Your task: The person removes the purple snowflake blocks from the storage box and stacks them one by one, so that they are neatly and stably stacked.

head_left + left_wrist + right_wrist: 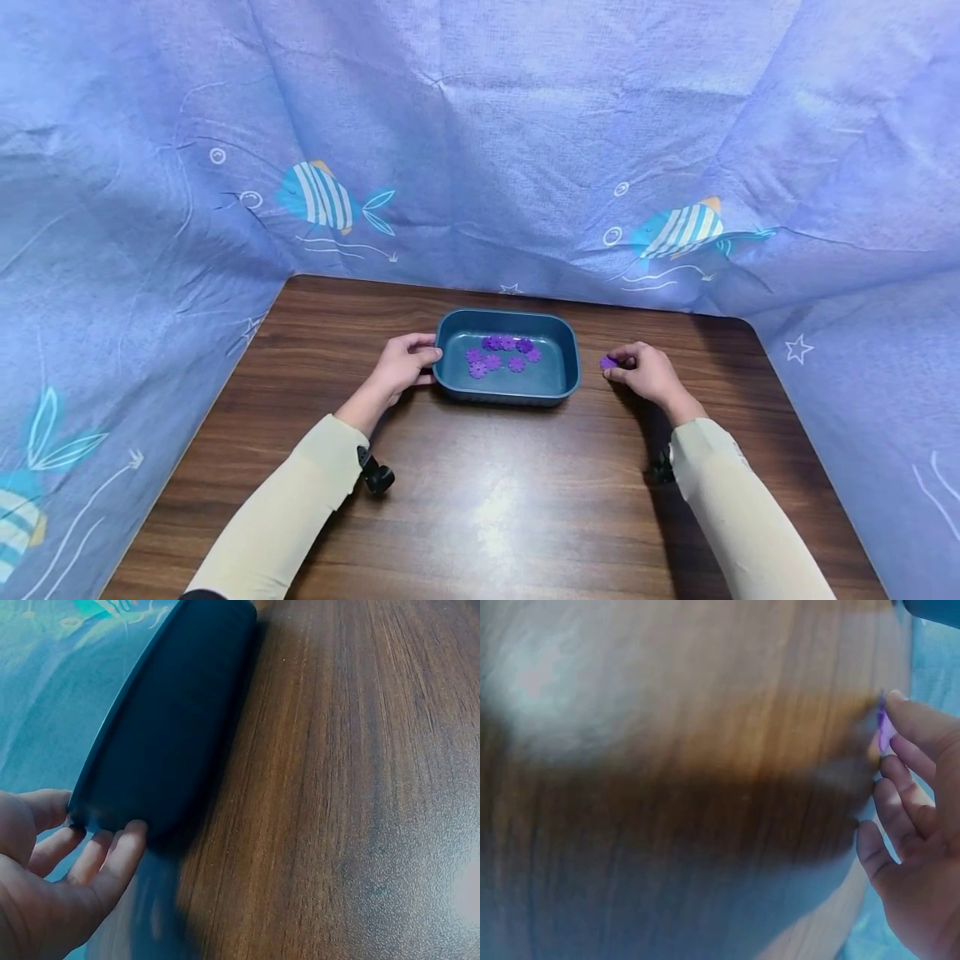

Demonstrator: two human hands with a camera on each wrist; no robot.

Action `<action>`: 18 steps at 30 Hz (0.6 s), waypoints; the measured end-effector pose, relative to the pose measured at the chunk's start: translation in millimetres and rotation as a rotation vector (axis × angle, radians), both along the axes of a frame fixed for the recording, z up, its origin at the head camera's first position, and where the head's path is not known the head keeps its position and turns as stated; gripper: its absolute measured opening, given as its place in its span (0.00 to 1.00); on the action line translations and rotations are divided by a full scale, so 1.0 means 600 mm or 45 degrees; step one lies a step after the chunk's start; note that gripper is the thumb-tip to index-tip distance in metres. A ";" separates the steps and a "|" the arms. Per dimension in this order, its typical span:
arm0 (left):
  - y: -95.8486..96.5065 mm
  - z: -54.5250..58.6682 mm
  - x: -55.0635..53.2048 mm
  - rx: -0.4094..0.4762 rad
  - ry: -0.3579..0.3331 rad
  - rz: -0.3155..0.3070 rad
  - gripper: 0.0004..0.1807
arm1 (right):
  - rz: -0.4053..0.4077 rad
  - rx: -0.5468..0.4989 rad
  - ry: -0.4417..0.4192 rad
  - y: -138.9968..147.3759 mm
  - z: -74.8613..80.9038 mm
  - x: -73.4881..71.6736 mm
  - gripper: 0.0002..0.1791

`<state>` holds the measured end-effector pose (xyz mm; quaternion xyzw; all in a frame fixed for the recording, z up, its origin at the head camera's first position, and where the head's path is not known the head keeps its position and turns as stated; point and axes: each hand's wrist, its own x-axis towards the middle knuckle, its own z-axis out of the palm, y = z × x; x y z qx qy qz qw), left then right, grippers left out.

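Observation:
A dark teal plastic bin [506,400] stands on the wooden table in the head view, with several purple notched discs [517,364] lying inside. My left hand [405,363] holds the bin at its left end, thumb at the rim and fingers against the outer wall. The left wrist view shows these fingers [124,851] on the dark end wall. To the right of the bin, my right hand [643,372] pinches one purple notched disc [607,363] between thumb and finger. In the right wrist view this disc [883,727] appears edge-on, close to the tabletop.
The brown wooden table [465,517] reaches back to a blue fabric curtain [517,167] printed with fish, which also hangs at both sides. A small black device [377,477] is strapped at the left wrist. Bright glare lies on the table's front middle.

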<state>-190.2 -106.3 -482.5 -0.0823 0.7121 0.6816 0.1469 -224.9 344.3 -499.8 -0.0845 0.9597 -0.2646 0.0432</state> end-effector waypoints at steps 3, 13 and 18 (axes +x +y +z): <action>0.000 0.001 0.001 -0.008 0.003 -0.006 0.24 | -0.016 -0.059 -0.051 0.001 0.007 0.001 0.20; 0.001 0.001 -0.001 -0.013 0.002 -0.009 0.23 | 0.032 -0.114 0.005 -0.017 0.041 -0.003 0.22; 0.002 -0.001 -0.002 -0.022 0.008 -0.001 0.22 | 0.104 -0.146 0.080 -0.044 0.065 -0.008 0.22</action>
